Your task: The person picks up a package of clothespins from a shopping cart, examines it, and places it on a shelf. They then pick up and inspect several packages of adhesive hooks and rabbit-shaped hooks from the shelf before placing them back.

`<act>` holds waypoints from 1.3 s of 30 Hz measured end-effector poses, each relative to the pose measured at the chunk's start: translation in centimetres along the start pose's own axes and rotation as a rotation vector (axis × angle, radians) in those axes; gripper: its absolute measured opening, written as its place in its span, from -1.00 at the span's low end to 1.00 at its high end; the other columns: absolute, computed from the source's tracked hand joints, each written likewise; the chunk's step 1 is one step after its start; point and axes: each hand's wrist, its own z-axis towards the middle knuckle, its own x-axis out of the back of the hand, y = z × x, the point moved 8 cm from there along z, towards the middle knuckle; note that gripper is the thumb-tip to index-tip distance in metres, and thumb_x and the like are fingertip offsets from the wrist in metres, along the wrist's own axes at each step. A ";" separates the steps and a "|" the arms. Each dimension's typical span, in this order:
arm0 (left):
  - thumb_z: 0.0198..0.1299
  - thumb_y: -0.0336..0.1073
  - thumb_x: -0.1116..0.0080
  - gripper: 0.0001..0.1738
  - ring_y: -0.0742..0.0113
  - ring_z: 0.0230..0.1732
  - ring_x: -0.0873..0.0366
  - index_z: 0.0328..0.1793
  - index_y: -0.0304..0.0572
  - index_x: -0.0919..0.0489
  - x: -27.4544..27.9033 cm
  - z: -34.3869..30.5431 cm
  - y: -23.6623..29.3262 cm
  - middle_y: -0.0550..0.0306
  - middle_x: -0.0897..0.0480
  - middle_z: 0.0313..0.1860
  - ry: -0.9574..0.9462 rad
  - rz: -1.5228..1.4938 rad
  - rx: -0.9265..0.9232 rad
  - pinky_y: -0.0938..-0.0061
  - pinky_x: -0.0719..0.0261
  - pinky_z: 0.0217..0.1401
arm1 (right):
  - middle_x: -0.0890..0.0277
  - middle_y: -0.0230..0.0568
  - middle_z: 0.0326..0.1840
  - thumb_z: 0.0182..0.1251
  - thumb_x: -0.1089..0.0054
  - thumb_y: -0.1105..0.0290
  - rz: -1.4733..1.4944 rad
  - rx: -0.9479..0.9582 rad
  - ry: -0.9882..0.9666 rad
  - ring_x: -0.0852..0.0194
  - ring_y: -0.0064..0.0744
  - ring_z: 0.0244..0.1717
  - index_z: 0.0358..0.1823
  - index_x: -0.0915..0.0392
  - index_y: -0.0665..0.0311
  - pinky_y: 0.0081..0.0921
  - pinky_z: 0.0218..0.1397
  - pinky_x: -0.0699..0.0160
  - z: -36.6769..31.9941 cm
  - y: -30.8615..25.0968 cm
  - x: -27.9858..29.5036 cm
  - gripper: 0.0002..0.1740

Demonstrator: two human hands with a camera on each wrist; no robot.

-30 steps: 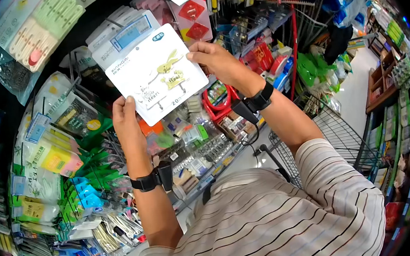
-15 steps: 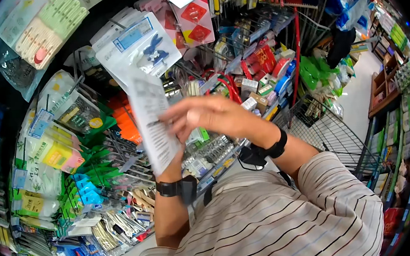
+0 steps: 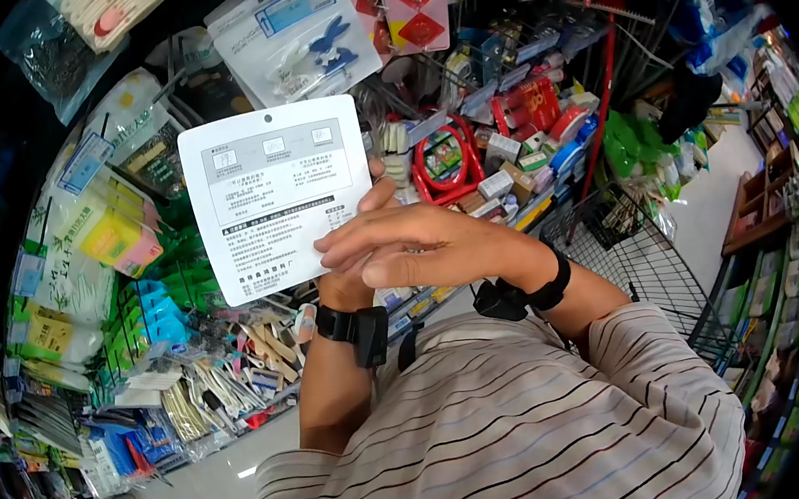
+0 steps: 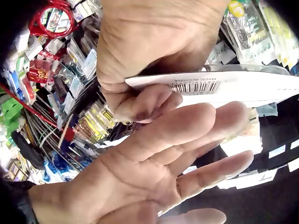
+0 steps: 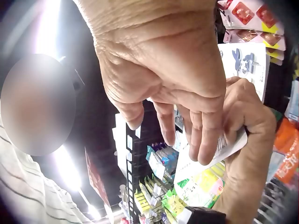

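Note:
A white card of wall hooks (image 3: 292,202) with rounded corners is held up, its printed back facing the head camera. Its right edge is gripped by my left hand (image 4: 159,37), thumb on the back near the barcode. The card hides part of that hand in the head view. My right hand (image 3: 438,245) hovers in front of the card's lower right corner, fingers extended and overlapping it. In the left wrist view the right palm (image 4: 135,172) faces the camera with fingers spread. Behind the card hangs a similar pack with a blue rabbit hook (image 3: 330,47).
Packed shelves and hanging goods surround the hands. A red round-framed item (image 3: 444,162) lies among small boxes to the right. Below it stands a wire shopping cart (image 3: 645,272). Brushes and wooden-handled tools (image 3: 265,356) fill the lower left shelf.
The card has been turned from its hook side to its printed back. My right hand has let go of its edge and moved down in front; the left hand has shifted to the card's right side.

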 end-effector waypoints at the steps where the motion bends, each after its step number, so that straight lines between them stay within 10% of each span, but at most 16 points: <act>1: 0.50 0.15 0.20 -0.29 0.21 -0.35 -0.46 0.31 -0.49 -0.31 -0.3 -0.1 -0.1 -0.06 -0.42 -0.23 0.009 0.014 -0.004 0.23 -0.57 -0.37 | -0.40 0.02 0.42 0.55 -0.07 0.32 0.016 -0.014 0.000 -0.51 -0.22 0.30 0.29 -0.48 0.43 -0.33 0.35 -0.46 -0.1 0.1 -0.1 -0.58; 9: 0.50 0.13 0.21 -0.33 0.15 -0.24 -0.52 0.32 -0.44 -0.30 -1.1 -0.2 -0.7 -0.04 -0.44 -0.18 -0.048 0.035 0.041 0.19 -0.63 -0.17 | -0.42 -0.02 0.39 0.56 -0.05 0.35 0.077 -0.056 0.010 -0.53 -0.26 0.28 0.32 -0.44 0.45 -0.32 0.36 -0.47 -0.5 0.2 -0.2 -0.58; 15: 0.50 0.01 0.13 -0.49 0.20 -0.01 -0.55 0.32 -0.24 -0.38 1.9 -2.6 4.3 -0.01 -0.54 0.05 0.581 0.685 -0.494 0.32 -0.60 0.10 | -0.50 -0.05 0.25 0.56 -0.07 0.20 0.225 -0.125 0.187 -0.54 -0.29 0.23 0.35 -0.38 0.44 -0.30 0.31 -0.51 -1.1 0.4 2.3 -0.48; 18: 0.46 -0.10 -0.06 -0.62 0.30 -0.17 -0.59 0.22 -0.17 -0.49 2.4 -3.8 7.2 0.08 -0.64 -0.07 0.345 0.674 -0.316 0.41 -0.60 -0.15 | -0.53 -0.12 0.19 0.54 -0.09 0.05 0.193 -0.083 0.325 -0.52 -0.39 0.19 0.29 -0.41 0.38 -0.35 0.22 -0.54 -1.3 0.6 5.3 -0.44; 20: 0.47 -0.12 -0.05 -0.66 0.30 -0.18 -0.62 0.15 -0.24 -0.51 3.9 -4.6 9.7 0.11 -0.65 -0.06 0.857 0.875 -0.527 0.40 -0.62 -0.12 | -0.53 -0.09 0.16 0.55 -0.07 0.08 0.185 -0.111 0.426 -0.54 -0.38 0.16 0.30 -0.40 0.44 -0.38 0.22 -0.53 -1.6 0.5 6.8 -0.43; 28: 0.50 -0.25 0.03 -0.76 0.31 -0.04 -0.59 0.02 -0.32 -0.45 -1.1 -4.8 12.1 0.04 -0.60 -0.06 0.766 1.144 -0.847 0.39 -0.57 0.06 | -0.64 -0.19 -0.11 0.48 -0.18 0.15 0.000 -0.164 0.626 -0.54 -0.59 -0.12 0.07 -0.53 0.45 -0.55 -0.05 -0.52 -0.5 3.4 12.1 -0.56; 39: 0.52 -0.14 0.07 -0.68 0.41 -0.09 -0.52 0.07 -0.29 -0.43 -5.1 -1.2 13.4 0.10 -0.56 -0.11 0.775 1.513 -0.729 0.46 -0.51 0.03 | -0.61 -0.14 0.03 0.46 -0.12 0.35 0.355 -0.105 0.696 -0.64 -0.49 -0.08 0.17 -0.46 0.46 -0.49 -0.04 -0.65 2.4 6.0 16.5 -0.62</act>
